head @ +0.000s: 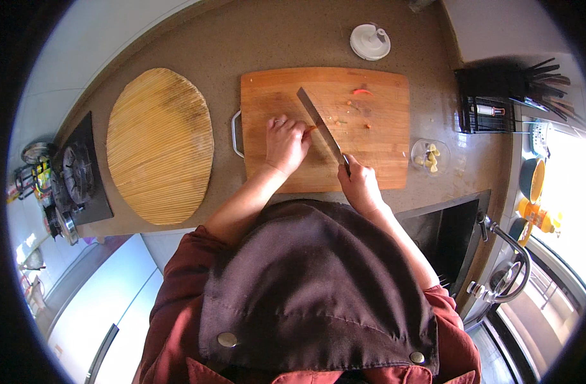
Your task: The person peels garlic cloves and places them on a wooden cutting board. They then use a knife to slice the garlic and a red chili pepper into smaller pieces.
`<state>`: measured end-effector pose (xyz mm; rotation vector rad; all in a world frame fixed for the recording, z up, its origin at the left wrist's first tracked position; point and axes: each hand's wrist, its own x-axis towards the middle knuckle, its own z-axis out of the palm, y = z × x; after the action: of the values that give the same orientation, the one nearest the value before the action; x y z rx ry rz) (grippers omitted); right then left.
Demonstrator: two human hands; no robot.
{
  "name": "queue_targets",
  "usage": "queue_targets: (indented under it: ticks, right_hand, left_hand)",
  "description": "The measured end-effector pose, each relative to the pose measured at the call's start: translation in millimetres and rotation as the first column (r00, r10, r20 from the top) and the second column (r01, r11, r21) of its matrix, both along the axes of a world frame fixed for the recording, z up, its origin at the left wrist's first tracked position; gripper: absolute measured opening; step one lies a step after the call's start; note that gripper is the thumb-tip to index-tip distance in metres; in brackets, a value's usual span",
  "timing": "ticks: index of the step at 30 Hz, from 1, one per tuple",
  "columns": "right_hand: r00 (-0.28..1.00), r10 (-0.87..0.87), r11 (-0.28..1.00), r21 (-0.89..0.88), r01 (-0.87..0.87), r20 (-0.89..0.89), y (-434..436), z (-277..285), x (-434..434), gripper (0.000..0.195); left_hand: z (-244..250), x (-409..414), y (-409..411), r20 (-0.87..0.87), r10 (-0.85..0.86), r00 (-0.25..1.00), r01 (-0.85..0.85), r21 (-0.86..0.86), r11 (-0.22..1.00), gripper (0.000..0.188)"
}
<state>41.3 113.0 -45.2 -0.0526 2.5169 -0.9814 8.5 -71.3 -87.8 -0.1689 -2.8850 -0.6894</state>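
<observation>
A wooden cutting board (278, 177) with a metal handle at its left side lies before me. My right hand (361, 181) grips the handle of a long-bladed knife (319, 122), whose blade points up and to the left over the board. My left hand (288, 144) holds a small orange-red piece (311, 129), perhaps chili pepper, close against the blade. A curved strip of red chili (363, 91) and several small reddish scraps lie on the board to the right of the blade. Beside the board's right edge, a clear dish (420, 162) holds several peeled garlic cloves (432, 156).
A round slatted mat (158, 149) lies left, near a gas hob (79, 173). A white lid-like object (370, 42) sits behind the board. At right are a black rack (485, 103) with utensils, a sink (437, 230) and its curved faucet (525, 269).
</observation>
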Motion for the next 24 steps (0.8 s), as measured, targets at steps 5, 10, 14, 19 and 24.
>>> queue_targets:
  ticks: [5, 10, 14, 19, 24]
  right_hand:
    - [1.000, 0.014, 1.000, -0.003, -0.014, 0.026, 0.4, 0.2, -3.4, 0.025]
    - [0.999, 0.029, 0.998, 0.057, -0.031, 0.041, -6.2, -6.8, -4.7, 0.022]
    - [0.998, 0.060, 0.986, 0.154, -0.064, 0.026, -22.9, -7.7, -14.4, 0.025]
    - [0.998, -0.059, 0.998, -0.009, 0.059, -0.010, -16.8, -12.0, -16.6, 0.021]
    - [0.958, -0.288, 0.931, -0.235, 0.278, -0.009, 18.0, 7.7, 1.1, 0.018]
  left_hand:
    - [0.2, -0.5, -0.6, 0.009, -0.008, 1.000, 0.008, 0.036, 0.999, 0.008]
    - [2.1, -1.2, 0.9, 0.032, -0.033, 0.999, 0.033, -0.013, 0.999, 0.008]
    - [0.4, 3.0, -0.4, 0.016, -0.032, 0.999, 0.032, 0.002, 0.999, 0.008]
    - [5.5, 7.8, -16.2, -0.024, -0.063, 0.998, 0.066, 0.158, 0.985, 0.006]
    - [10.1, 3.0, -36.6, 0.060, -0.143, 0.988, 0.140, 0.060, 0.988, 0.010]
